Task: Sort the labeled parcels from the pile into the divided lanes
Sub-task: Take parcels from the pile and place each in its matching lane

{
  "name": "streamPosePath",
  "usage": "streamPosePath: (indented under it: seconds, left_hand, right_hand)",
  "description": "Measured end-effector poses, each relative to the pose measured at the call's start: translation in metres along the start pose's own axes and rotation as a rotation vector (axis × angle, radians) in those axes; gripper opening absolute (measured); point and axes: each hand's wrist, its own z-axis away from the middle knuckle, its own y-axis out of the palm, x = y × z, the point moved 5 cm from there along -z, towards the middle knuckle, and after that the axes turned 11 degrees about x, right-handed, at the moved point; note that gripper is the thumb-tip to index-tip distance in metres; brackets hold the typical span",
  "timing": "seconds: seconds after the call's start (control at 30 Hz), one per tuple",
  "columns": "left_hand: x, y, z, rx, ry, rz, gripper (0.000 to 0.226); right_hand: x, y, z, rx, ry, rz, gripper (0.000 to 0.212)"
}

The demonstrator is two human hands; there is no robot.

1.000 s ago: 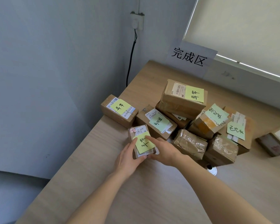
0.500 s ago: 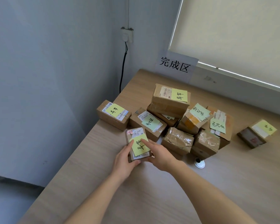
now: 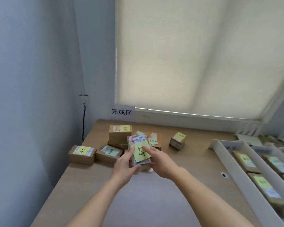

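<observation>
Both hands hold a small brown parcel (image 3: 138, 141) with a yellow-green handwritten note, lifted off the table and tilted toward me. My left hand (image 3: 123, 166) grips its left side and underside. My right hand (image 3: 159, 161) holds its right side, with the index finger lying on the note. Behind it sits the pile of labeled parcels (image 3: 120, 133), partly hidden by the held one. White divided lanes (image 3: 226, 154) stand at the right, with several labeled parcels (image 3: 246, 161) lying in them.
Two parcels (image 3: 81, 154) lie at the table's left edge, and one lone parcel (image 3: 178, 140) sits right of the pile. A paper sign (image 3: 121, 112) leans against the wall at the back. A cable hole (image 3: 223, 174) is in the wooden table (image 3: 154, 202).
The small parcel has come up off the table in both hands and now tilts toward me. The view has swung up and right, bringing the lanes into sight.
</observation>
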Motion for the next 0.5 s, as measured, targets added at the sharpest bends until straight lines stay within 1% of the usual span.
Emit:
streamPosePath:
  seconds: [0.13,0.27,0.37,0.5]
  left_hand:
    - [-0.136,0.017,0.014,0.067,0.212,-0.019,0.085]
    - [-0.252,0.055,0.028,0.149,0.362,-0.027,0.085]
    - [-0.318,0.097,0.041,0.226,0.434,0.020,0.090]
    - [-0.397,0.159,0.070,0.321,0.517,0.100,0.090]
  right_hand:
    - [-0.024,-0.082,0.116,-0.152,0.098,0.006,0.073]
    - [-0.048,-0.147,0.235,-0.264,0.206,0.027,0.074]
    - [-0.072,-0.175,0.319,-0.321,0.303,0.049,0.075]
    - [-0.103,-0.195,0.424,-0.368,0.393,0.052,0.076]
